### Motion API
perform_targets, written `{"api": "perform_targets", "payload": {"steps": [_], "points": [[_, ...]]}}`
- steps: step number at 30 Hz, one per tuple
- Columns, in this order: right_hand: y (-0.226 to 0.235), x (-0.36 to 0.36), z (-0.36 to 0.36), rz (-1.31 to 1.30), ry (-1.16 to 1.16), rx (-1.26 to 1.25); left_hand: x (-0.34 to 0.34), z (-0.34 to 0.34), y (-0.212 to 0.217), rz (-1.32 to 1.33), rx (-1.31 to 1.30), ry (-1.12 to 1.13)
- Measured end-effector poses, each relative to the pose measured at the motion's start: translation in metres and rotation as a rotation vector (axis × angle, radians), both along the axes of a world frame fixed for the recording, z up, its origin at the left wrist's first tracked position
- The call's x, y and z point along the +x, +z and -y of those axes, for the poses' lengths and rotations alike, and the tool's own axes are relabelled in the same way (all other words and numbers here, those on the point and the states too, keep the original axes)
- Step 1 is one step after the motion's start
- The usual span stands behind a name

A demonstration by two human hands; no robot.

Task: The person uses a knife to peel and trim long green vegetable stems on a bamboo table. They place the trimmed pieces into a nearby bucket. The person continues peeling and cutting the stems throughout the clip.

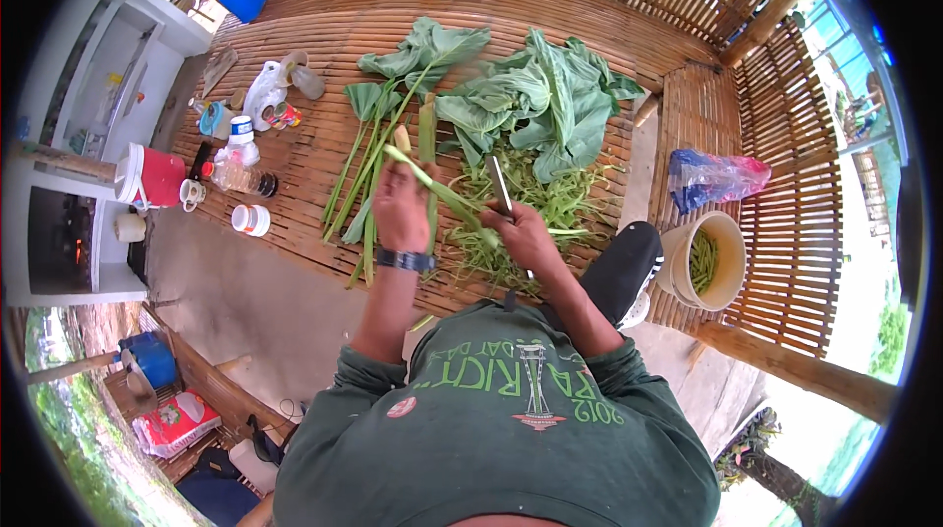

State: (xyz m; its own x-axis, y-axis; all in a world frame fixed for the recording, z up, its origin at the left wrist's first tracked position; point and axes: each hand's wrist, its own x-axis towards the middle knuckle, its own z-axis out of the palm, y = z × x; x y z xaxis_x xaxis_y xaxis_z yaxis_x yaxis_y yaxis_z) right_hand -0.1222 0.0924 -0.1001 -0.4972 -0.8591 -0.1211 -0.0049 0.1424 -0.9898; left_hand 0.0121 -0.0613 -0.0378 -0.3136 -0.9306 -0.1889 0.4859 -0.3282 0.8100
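Observation:
My left hand (401,205), with a dark watch on the wrist, grips a long pale green stalk (442,191) and holds it slanted over the bamboo platform (324,46). My right hand (528,237) holds a knife (499,185) whose blade points away from me, right beside the stalk. Under both hands lies a heap of thin green peelings (550,201). Farther out lie big green leaves (545,100) with long stems (365,173).
A cream bucket (703,260) with cut green pieces stands at the right, a blue and pink plastic bag (712,176) behind it. At the left are bottles (241,176), a white jar (251,221), a red and white jug (149,176) and a cup (192,195). My dark knee (629,262) rests by the bucket.

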Motion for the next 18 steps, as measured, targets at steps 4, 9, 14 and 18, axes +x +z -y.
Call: {"api": "perform_targets", "payload": {"steps": [4,9,14,18], "points": [[-0.029,-0.038,-0.017,-0.113,0.025,0.165,0.065,0.077,0.034,-0.152,-0.118,0.216],[-0.07,-0.093,-0.023,-0.481,-0.087,0.286,0.124,0.111,0.09,-0.218,-0.271,0.394],[-0.041,-0.073,0.007,-0.886,-0.232,0.096,0.099,0.083,0.063,-0.112,-0.381,0.183],[0.065,-0.043,0.028,-0.442,-0.118,-0.101,0.053,0.027,0.053,0.192,-0.467,-0.034]]}}
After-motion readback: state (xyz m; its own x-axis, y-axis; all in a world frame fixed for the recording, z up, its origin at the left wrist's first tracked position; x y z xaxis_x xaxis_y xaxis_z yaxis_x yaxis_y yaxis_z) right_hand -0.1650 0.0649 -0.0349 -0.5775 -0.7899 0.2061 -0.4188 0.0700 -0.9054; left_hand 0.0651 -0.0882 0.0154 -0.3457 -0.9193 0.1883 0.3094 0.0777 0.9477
